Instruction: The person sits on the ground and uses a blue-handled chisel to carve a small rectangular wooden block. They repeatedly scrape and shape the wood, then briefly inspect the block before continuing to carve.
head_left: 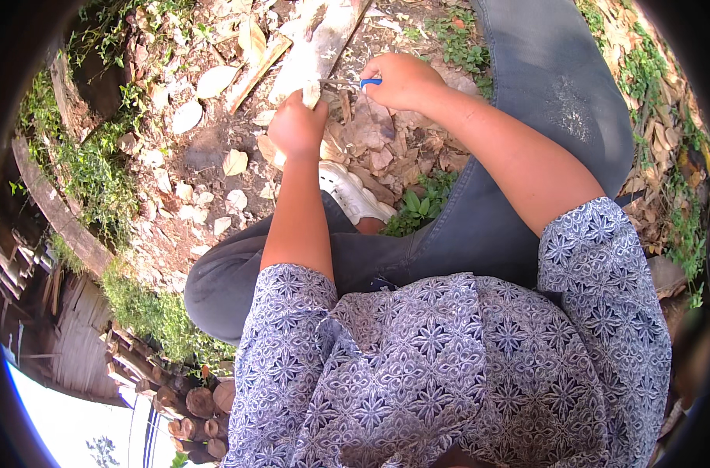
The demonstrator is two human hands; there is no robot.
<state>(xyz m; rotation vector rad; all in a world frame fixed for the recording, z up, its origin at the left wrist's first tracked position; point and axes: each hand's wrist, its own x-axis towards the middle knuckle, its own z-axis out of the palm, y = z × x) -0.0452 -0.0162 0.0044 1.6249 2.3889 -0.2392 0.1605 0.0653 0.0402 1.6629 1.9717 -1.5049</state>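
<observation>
My left hand [295,125] is closed around a small pale piece [312,93], whose tip sticks up out of the fist. My right hand [401,80] grips a small knife with a blue handle [370,82]; its thin blade [341,81] points left toward the pale piece and touches or nearly touches it. Both hands are held out over the ground in front of my knees. My forearms come from patterned blue-and-white sleeves.
A pale wooden plank [316,47] lies on the ground beyond the hands. Dry leaves [214,82] and dirt cover the ground. My white shoe [353,195] shows between grey trouser legs [542,70]. Cut logs [199,402] are stacked at lower left, by a weathered beam [58,214].
</observation>
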